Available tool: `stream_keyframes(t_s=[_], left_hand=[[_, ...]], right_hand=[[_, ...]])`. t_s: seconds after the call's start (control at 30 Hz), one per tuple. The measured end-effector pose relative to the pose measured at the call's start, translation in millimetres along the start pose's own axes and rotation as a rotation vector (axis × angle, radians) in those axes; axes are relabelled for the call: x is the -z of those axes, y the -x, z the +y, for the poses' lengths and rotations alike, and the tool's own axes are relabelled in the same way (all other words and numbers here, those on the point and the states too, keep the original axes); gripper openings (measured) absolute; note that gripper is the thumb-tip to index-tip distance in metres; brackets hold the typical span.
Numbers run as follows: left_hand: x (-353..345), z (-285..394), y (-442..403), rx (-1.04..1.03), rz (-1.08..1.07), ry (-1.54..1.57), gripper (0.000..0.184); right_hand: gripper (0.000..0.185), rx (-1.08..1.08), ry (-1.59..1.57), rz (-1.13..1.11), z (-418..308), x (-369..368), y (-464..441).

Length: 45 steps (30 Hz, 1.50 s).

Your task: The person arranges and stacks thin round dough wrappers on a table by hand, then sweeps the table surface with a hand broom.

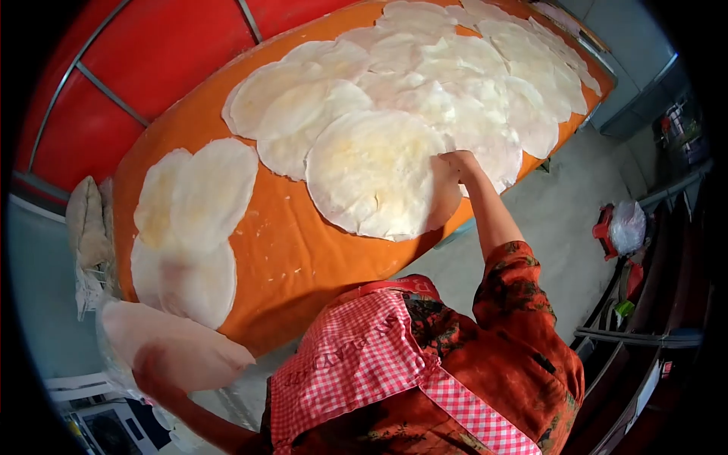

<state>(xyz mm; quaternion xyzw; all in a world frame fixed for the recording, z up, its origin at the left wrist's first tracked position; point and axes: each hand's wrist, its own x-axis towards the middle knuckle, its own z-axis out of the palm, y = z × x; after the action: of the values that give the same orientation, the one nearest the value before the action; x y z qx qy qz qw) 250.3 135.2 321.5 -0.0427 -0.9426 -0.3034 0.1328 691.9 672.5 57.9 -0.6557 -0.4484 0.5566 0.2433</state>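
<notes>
Thin, round, pale flatbreads lie overlapping on an orange cloth-covered table. At the front of the large group, my right hand pinches the right edge of a big flatbread, which lies mostly flat. My left hand, low on the left and in shadow, holds another flatbread beside the table's near left corner. Its fingers are partly dark and hard to make out. A smaller cluster of flatbreads rests on the left part of the table.
Clear plastic hangs beside my left hand. A folded cloth bundle is at the table's left end. Red panels with metal bars stand behind. On the right are the floor, dark shelving and a plastic-wrapped item.
</notes>
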Motion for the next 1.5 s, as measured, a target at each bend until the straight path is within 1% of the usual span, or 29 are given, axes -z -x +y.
stream_keyframes(t_s=[0.07, 0.1, 0.13, 0.17, 0.27, 0.37, 0.4, 0.47, 0.53, 0.6, 0.67, 0.73, 0.8, 0.87, 0.93, 0.97, 1.03, 1.13, 1.23, 1.33, 1.37, 1.4, 1.47, 1.5], left_hand=[[-10, -38, -25, -0.099, 0.025, -0.058, 0.032], [-16, -72, -46, -0.149, 0.034, -0.091, 0.033], [-16, -201, -110, -0.373, -0.240, 0.325, 0.033], [-18, -207, -113, -0.372, -0.233, 0.338, 0.033], [-22, -212, -118, -0.370, -0.203, 0.371, 0.032], [-7, -199, -127, -0.369, -0.127, 0.369, 0.031], [2, -138, -93, -0.228, -0.034, 0.348, 0.030], [7, -115, -84, -0.180, -0.035, 0.592, 0.031], [10, -98, -82, -0.111, 0.032, 0.533, 0.034], [11, -100, -87, -0.063, 0.083, 0.512, 0.037], [9, -113, -97, -0.039, 0.124, 0.525, 0.038], [7, -112, -98, -0.056, 0.146, 0.530, 0.037], [4, -111, -100, -0.059, 0.161, 0.540, 0.036], [5, -108, -101, -0.003, 0.123, 0.579, 0.036], [6, -105, -104, 0.050, 0.073, 0.617, 0.035], [5, -103, -105, 0.066, 0.051, 0.638, 0.035], [1, -105, -109, 0.052, 0.039, 0.648, 0.032], [-10, -99, -114, -0.022, 0.008, 0.661, 0.029], [-29, -82, -116, -0.126, -0.048, 0.706, 0.026], [-53, -53, -128, -0.269, -0.131, 0.804, 0.023], [-57, -41, -130, -0.321, -0.167, 0.857, 0.023], [-56, -26, -128, -0.385, -0.226, 0.933, 0.022], [-42, 14, -110, -0.506, -0.439, 1.201, 0.026], [-40, 24, -103, -0.495, -0.486, 1.308, 0.028]], right_hand=[[0.036, 0.051, -0.188, -0.087, -8, -1, 7], [0.033, 0.090, -0.155, -0.173, -6, 1, -11], [0.034, 0.135, -0.086, -0.146, -25, -4, 8], [0.034, 0.211, -0.050, -0.143, -41, -9, 16], [0.032, 0.473, 0.096, -0.161, -106, -24, 39], [0.028, 0.683, 0.391, -0.096, -205, -59, 89], [0.027, 0.768, 0.463, -0.075, -235, -75, 112], [0.026, 1.049, 0.466, -0.115, -280, -113, 181], [0.028, 1.261, 0.631, -0.160, -307, -149, 250], [0.029, 1.375, 0.636, -0.144, -297, -193, 294], [0.034, 1.456, 0.936, -0.100, -270, -232, 344], [0.037, 1.772, 0.761, -0.307, -211, -272, 342], [0.039, 1.901, 0.829, -0.388, -154, -301, 351], [0.040, 1.958, 0.939, -0.367, -80, -333, 338], [0.038, 1.838, 1.160, -0.662, -1, -356, 308], [0.035, 1.890, 1.104, -0.712, 47, -365, 274], [0.025, 1.613, 1.192, -1.024, 41, -358, 272], [0.028, 1.421, 1.091, -1.061, 35, -346, 269], [0.029, 1.311, 1.041, -0.992, 34, -321, 252], [0.023, 0.971, 1.102, -0.933, 24, -301, 241], [0.021, 0.979, 0.959, -0.941, 17, -293, 241], [0.021, 0.979, 0.921, -0.940, 18, -289, 236], [0.022, 0.978, 0.844, -0.932, 22, -282, 223], [0.022, 0.983, 0.805, -0.905, 21, -278, 221]])
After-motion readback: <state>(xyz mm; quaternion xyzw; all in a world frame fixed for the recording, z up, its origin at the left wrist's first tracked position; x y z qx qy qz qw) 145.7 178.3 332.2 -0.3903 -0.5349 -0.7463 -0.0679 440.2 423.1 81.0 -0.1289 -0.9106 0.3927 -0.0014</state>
